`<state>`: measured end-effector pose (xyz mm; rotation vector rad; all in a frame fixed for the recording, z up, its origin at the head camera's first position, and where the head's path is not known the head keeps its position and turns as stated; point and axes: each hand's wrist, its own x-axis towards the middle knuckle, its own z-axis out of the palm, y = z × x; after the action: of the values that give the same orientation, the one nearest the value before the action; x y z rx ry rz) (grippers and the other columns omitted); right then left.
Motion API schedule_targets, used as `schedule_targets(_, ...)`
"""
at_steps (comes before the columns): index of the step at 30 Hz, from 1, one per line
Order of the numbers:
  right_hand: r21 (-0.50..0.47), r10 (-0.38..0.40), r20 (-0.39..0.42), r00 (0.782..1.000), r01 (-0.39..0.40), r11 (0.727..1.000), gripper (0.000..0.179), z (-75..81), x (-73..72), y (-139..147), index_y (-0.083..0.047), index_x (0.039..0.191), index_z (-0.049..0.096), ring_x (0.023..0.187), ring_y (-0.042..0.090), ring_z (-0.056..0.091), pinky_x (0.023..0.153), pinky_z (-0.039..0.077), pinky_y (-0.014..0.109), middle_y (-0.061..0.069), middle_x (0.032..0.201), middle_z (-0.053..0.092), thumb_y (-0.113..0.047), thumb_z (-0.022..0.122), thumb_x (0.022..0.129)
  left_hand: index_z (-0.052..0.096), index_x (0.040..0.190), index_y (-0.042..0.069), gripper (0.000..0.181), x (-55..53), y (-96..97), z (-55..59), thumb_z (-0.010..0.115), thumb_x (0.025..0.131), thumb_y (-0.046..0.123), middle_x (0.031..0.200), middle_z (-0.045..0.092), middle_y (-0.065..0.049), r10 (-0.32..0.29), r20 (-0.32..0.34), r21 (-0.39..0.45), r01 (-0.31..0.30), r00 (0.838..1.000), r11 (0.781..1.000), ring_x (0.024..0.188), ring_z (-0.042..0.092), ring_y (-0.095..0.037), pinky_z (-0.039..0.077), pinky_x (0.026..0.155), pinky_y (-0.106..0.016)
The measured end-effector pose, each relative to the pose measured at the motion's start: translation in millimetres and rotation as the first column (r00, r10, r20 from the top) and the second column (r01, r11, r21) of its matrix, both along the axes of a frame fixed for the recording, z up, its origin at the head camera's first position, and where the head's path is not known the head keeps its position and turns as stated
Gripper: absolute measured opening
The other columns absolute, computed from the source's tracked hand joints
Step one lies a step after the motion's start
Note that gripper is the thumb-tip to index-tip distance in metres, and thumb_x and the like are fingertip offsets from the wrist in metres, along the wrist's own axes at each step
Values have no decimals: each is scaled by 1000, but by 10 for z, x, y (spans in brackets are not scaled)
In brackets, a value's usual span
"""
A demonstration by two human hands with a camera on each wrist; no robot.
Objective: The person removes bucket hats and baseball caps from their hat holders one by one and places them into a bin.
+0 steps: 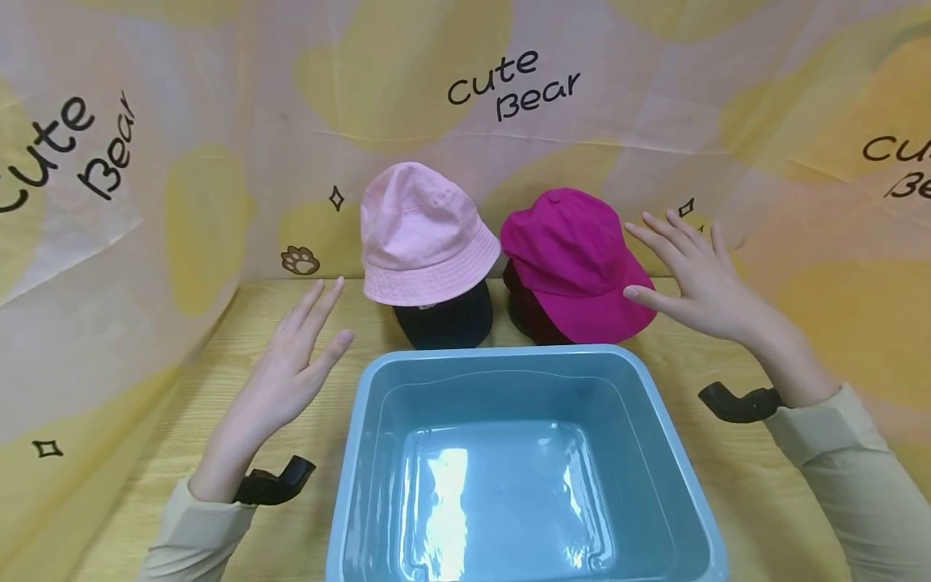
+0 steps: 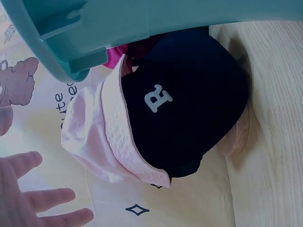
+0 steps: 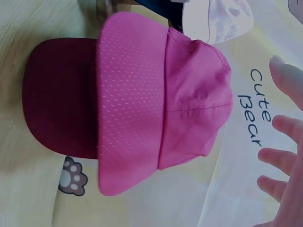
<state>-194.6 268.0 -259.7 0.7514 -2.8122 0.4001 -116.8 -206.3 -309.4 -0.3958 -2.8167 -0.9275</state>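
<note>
A pale pink bucket hat (image 1: 422, 234) sits on top of a black cap (image 1: 447, 319) at the back of the table; in the left wrist view the black cap (image 2: 189, 104) shows a white letter R. To the right, a magenta cap (image 1: 575, 259) rests over a dark maroon cap (image 3: 61, 97). My left hand (image 1: 294, 368) hovers left of the bucket hat, fingers spread and holding nothing. My right hand (image 1: 701, 283), also spread and without anything in it, is raised beside the magenta cap, its thumb overlapping the brim in the head view.
A blue plastic basin (image 1: 509, 485) stands in front of the hats, its far rim close to them. Behind everything hangs a yellow and pink cloth (image 1: 407, 73) printed with "cute Bear". The tabletop (image 1: 305, 453) is light wood.
</note>
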Motion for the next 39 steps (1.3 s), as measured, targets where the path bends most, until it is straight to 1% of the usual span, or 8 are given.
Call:
schedule_targets(6,3,15,-12,1000,-15,1000,76,73,-44,-29,-22,153,26,150,36,7,112,-12,65,11,160,21,-42,63,90,14,154,36,59,18,-1,10,42,102,40,162,15,-9,-14,-20,11,14,1000,1000,146,16,-44,17,105,-73)
schedule_targets(10,12,20,-25,999,-19,1000,75,102,-85,-59,-21,152,28,150,36,9,113,-10,65,12,159,24,-42,64,89,16,153,36,58,38,-8,-2,43,102,38,160,21,-9,-33,-22,25,34,999,999,145,21,-41,20,106,-70)
schedule_targets(15,10,24,-29,999,-24,1000,74,125,-137,-79,-22,152,29,149,36,11,114,-10,64,13,157,28,-42,64,90,17,152,39,58,64,-22,-19,45,101,38,159,25,-6,-43,-3,33,43,999,999,146,22,-38,20,108,-68)
schedule_targets(21,-6,33,-27,999,-33,999,72,160,-207,-99,-23,152,28,149,35,11,114,-6,64,13,157,27,-41,62,91,20,151,41,57,120,-26,-30,47,101,36,158,28,-3,-63,23,52,62,998,997,146,22,-35,21,109,-66)
schedule_targets(27,-10,23,-24,999,-24,1000,70,209,-241,-123,-24,151,30,149,34,13,115,-3,64,13,156,30,-41,62,91,22,150,41,55,163,-34,-55,46,101,34,158,29,-3,-69,20,85,67,997,994,146,25,-35,23,109,-65)
schedule_targets(32,1,20,-25,999,-20,1000,69,243,-275,-138,-25,151,30,149,35,15,115,-3,64,13,155,32,-41,61,91,29,149,39,51,189,-55,-106,46,101,32,155,34,-3,-70,27,118,67,997,991,142,32,-33,30,105,-64)
schedule_targets(37,-3,34,-37,999,-34,999,66,259,-308,-144,-23,150,32,148,35,18,116,-1,63,14,153,35,-39,60,92,33,148,36,48,205,-66,-163,46,102,29,152,39,-3,-76,19,145,72,997,987,132,46,-30,41,98,-59)
schedule_targets(39,-18,48,-43,998,-49,999,65,265,-330,-147,-21,150,33,148,35,19,116,0,62,14,153,36,-37,60,93,33,148,36,48,210,-69,-180,46,102,27,150,41,-3,-77,14,151,74,997,986,127,50,-29,43,97,-56)
